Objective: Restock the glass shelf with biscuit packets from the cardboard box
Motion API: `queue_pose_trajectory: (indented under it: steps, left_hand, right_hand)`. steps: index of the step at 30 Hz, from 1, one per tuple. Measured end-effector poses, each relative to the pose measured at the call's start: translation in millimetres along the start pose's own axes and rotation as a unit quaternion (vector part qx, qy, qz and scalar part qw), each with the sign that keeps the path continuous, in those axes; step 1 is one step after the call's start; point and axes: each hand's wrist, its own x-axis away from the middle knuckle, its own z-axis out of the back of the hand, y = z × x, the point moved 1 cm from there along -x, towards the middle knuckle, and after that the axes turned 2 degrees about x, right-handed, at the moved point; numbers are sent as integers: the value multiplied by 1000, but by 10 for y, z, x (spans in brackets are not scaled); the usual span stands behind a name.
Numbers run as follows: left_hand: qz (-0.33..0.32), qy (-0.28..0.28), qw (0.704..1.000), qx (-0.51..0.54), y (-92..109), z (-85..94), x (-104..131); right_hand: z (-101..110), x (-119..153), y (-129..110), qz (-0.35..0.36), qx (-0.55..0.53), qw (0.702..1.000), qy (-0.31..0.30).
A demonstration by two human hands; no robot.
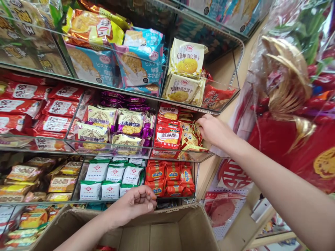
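Observation:
My right hand (213,129) reaches into the right end of the middle shelf bin, its fingertips at a small yellow packet (190,137) beside red walnut-cookie packets (167,136). The fingers are bent together, and what they hold, if anything, is hidden. Over the far edge of an open cardboard box (183,213) hovers my left hand (138,201), palm partly up, fingers loosely curled with a gap to the thumb and nothing between them. A bit of red wrapping (105,248) shows at the box's bottom edge of view.
Clear-fronted shelves hold purple-and-cream packets (131,122), white-and-green packets (98,170), orange-red packets (172,172) and blue biscuit packs (140,66). Red hanging decorations (288,129) in clear plastic are at the right, near my right forearm. A shelf lip (180,157) runs below my right hand.

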Motion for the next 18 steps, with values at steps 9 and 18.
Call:
queue_pose_trajectory:
  steps: [9,18]
  left_hand:
    - [-6,-3,1000,-4,-62,36,-2]
    - [3,4,1000,15,-34,32,-13]
  right_hand:
    - [-20,188,-47,129,-233,947,-180]
    - [-202,35,-20,134,-244,958,-69]
